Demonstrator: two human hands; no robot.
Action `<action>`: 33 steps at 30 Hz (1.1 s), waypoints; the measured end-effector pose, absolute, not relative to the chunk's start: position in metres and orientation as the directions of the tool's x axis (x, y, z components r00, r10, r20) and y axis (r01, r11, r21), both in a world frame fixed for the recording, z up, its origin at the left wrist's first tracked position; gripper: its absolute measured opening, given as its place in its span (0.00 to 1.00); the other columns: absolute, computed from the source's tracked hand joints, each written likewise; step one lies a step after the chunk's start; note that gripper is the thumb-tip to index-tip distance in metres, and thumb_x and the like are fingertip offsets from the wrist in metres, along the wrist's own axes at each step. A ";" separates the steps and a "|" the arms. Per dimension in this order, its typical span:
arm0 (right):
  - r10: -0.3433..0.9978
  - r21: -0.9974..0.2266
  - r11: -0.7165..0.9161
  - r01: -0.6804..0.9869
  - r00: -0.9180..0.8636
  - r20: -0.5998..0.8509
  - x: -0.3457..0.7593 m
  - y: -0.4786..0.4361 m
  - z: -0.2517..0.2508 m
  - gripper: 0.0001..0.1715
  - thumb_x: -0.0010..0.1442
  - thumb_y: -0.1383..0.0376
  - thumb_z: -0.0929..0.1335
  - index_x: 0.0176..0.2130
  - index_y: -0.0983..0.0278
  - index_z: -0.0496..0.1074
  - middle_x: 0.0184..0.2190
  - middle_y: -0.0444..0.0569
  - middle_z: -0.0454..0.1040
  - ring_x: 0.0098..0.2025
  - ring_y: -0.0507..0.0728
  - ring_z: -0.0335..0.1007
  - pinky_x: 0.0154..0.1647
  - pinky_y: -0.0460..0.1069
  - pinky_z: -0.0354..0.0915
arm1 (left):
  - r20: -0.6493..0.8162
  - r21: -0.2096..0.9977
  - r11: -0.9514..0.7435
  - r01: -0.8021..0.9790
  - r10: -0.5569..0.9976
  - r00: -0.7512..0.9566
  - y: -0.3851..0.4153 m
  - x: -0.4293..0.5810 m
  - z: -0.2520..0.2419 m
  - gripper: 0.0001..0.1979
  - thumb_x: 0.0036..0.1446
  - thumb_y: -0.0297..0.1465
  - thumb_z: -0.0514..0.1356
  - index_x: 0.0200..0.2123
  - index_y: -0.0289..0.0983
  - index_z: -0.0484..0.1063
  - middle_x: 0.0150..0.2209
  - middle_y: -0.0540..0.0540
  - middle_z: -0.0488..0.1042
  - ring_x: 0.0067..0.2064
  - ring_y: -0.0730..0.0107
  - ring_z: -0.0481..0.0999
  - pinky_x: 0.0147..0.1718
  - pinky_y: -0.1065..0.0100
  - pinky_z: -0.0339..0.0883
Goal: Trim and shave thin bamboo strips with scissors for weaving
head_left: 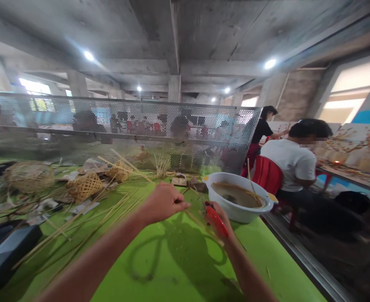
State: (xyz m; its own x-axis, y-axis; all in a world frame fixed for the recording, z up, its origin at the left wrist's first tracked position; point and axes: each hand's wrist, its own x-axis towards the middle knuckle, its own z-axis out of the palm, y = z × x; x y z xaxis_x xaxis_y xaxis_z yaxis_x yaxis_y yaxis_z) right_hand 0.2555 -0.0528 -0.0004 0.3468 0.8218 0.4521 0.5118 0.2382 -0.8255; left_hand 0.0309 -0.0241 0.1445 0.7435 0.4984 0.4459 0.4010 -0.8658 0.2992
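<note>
My left hand (164, 203) is closed around a pale bamboo strip (133, 170), whose far part slants up and left over the table. A blurred stretch of strip (197, 219) runs from this hand toward my right hand. My right hand (221, 220) is wrapped around a red-handled tool (216, 220) that looks like pruning shears; its dark head is smeared and partly hidden. Both hands hover over the green tabletop (185, 260), apart from each other, and cast shadows on it. Just beyond the right hand stands a white basin (246, 212) holding murky water and a strip.
Woven bamboo baskets (84, 186), loose strips (87, 226) and scraps cover the table's left side. A dark box-like object (11, 256) lies at the near left. A perforated metal screen (159, 138) borders the far edge. A seated person (290, 161) is at the right.
</note>
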 end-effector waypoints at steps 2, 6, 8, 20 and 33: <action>0.826 -0.848 0.261 0.462 0.347 0.443 0.258 -0.054 -0.001 0.23 0.51 0.52 0.67 0.41 0.65 0.69 0.25 0.42 0.69 0.24 0.53 0.66 0.21 0.47 0.65 | 0.441 0.265 -0.874 0.406 0.485 0.755 -0.017 0.028 0.113 0.16 0.52 0.36 0.61 0.14 0.39 0.69 0.15 0.53 0.61 0.24 0.70 0.60 0.40 0.62 0.53; 0.828 -0.878 0.280 0.388 0.364 0.425 0.262 -0.055 -0.005 0.22 0.52 0.52 0.68 0.42 0.63 0.68 0.28 0.43 0.69 0.28 0.54 0.66 0.24 0.48 0.65 | 0.381 0.309 -0.852 0.423 0.518 0.766 -0.012 0.019 0.054 0.14 0.44 0.30 0.64 0.11 0.41 0.68 0.12 0.53 0.60 0.25 0.66 0.63 0.50 0.54 0.50; 0.838 -0.889 0.273 0.367 0.363 0.407 0.262 -0.055 -0.006 0.22 0.51 0.52 0.69 0.42 0.62 0.68 0.29 0.43 0.68 0.29 0.55 0.67 0.24 0.48 0.65 | 0.361 0.343 -0.837 0.427 0.537 0.763 -0.013 0.019 0.033 0.13 0.40 0.27 0.64 0.10 0.42 0.67 0.11 0.53 0.59 0.26 0.64 0.64 0.53 0.51 0.48; 0.867 -0.899 0.263 0.349 0.323 0.379 0.250 -0.061 0.008 0.25 0.49 0.54 0.70 0.44 0.63 0.66 0.26 0.41 0.68 0.24 0.53 0.64 0.23 0.47 0.64 | 0.322 0.726 -0.575 0.377 0.769 0.552 -0.032 0.043 0.008 0.12 0.49 0.28 0.58 0.38 0.43 0.75 0.43 0.44 0.73 0.52 0.55 0.63 0.58 0.51 0.41; 0.879 -0.812 0.281 0.511 0.202 0.431 0.216 -0.079 0.022 0.26 0.48 0.63 0.67 0.49 0.62 0.67 0.39 0.49 0.73 0.38 0.59 0.70 0.40 0.52 0.66 | 0.045 0.855 0.329 -0.400 0.722 0.690 -0.065 0.082 0.007 0.36 0.53 0.52 0.56 0.61 0.44 0.55 0.44 0.42 0.71 0.42 0.60 0.74 0.39 0.60 0.68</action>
